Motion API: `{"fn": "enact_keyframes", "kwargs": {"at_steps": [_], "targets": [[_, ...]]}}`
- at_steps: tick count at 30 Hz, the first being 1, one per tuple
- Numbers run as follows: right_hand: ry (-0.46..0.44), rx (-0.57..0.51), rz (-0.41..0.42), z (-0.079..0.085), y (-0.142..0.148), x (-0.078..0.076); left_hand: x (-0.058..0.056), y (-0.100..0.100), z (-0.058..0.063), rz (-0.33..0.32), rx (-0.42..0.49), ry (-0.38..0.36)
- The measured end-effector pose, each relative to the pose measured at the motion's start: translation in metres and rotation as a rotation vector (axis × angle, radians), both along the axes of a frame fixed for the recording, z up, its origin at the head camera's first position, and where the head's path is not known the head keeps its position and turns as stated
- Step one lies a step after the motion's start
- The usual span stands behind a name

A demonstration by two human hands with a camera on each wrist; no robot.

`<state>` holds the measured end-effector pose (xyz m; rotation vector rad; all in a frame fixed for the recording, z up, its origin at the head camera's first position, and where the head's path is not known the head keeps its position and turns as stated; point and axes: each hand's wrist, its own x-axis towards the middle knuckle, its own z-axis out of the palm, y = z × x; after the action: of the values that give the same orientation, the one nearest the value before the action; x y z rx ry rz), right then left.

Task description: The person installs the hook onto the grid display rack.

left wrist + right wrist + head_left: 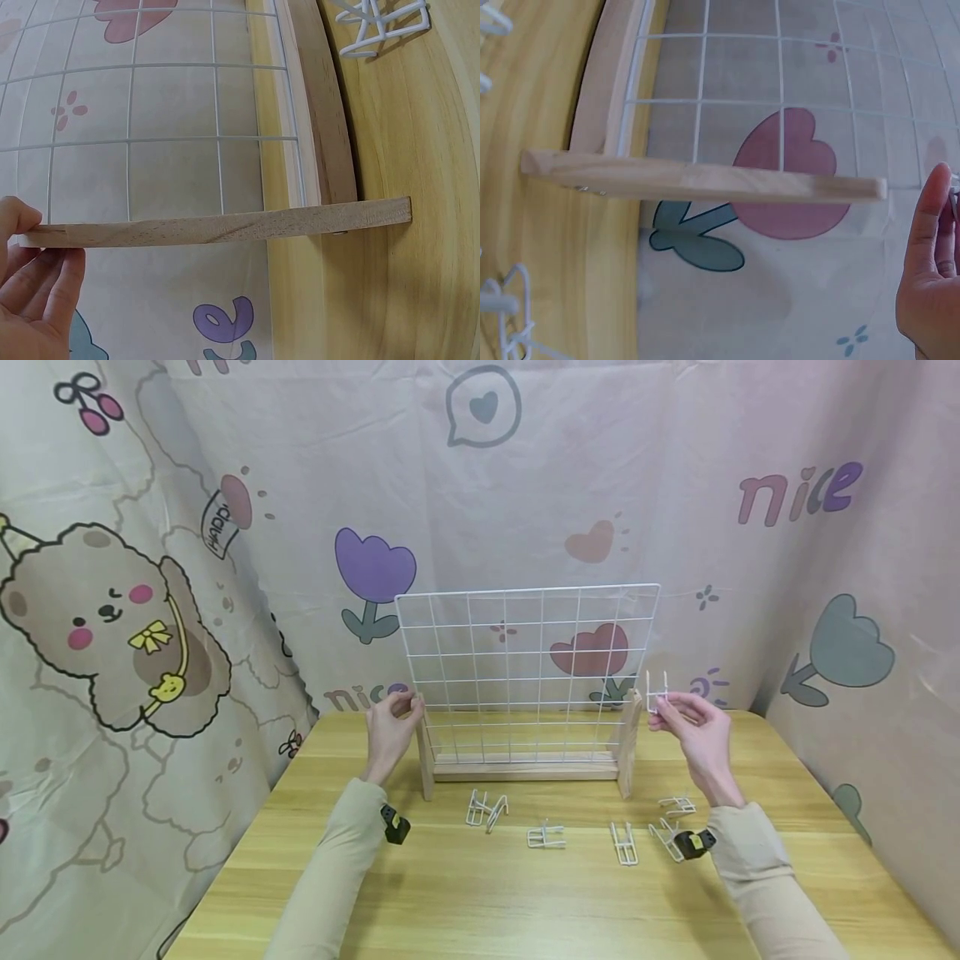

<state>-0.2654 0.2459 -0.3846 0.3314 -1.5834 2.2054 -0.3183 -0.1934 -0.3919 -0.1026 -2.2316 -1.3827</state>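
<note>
A white wire grid panel (pixel 527 590) stands upright in a wooden base (pixel 525 772). My left hand (pixel 388 731) pinches the upper end of the left wooden upright (pixel 217 227), thumb on one side and fingers on the other. To the right of the grid, my right hand (pixel 701 735) holds a white wire hook (pixel 657 693) between thumb and fingers, prongs pointing up. That hook is apart from the grid and from the right wooden upright (pixel 628 747). In the right wrist view only a sliver of it shows at the edge, beside the thumb.
Several more white wire hooks lie on the wooden table (pixel 487 902) in front of the stand: a pair on the left (pixel 487 810), one in the middle (pixel 546 836), others (pixel 624 843) on the right, partly behind the right wrist camera. A patterned curtain (pixel 480 510) hangs behind.
</note>
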Motion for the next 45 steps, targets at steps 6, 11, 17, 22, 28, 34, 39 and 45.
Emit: {"fn": "enact_keyframes", "kwargs": {"at_steps": [6, 11, 17, 22, 28, 34, 39, 45], "targets": [[0.026, -0.031, 0.007, 0.009, -0.009, -0.003, 0.0, 0.0, -0.001, 0.001, -0.005, 0.007], [0.056, -0.029, -0.006, 0.018, -0.015, -0.006, 0.0, 0.0, -0.001, -0.006, -0.002, 0.01], [0.077, -0.044, -0.008, 0.026, -0.02, -0.009, 0.0, 0.0, 0.0, -0.006, -0.001, 0.012], [0.089, -0.063, -0.007, 0.034, -0.024, -0.012, 0.0, -0.001, 0.0, -0.007, -0.002, 0.013], [0.095, -0.099, -0.004, 0.042, -0.027, -0.015, 0.0, 0.0, 0.0, -0.002, -0.005, 0.024], [0.098, -0.102, -0.012, 0.049, -0.031, -0.019, -0.001, 0.001, -0.001, -0.003, 0.001, 0.033], [0.108, -0.108, -0.019, 0.054, -0.033, -0.021, -0.001, 0.001, -0.001, -0.008, -0.001, 0.031], [0.1, -0.093, -0.019, 0.059, -0.035, -0.026, -0.001, 0.0, -0.002, 0.001, -0.005, 0.042]]}}
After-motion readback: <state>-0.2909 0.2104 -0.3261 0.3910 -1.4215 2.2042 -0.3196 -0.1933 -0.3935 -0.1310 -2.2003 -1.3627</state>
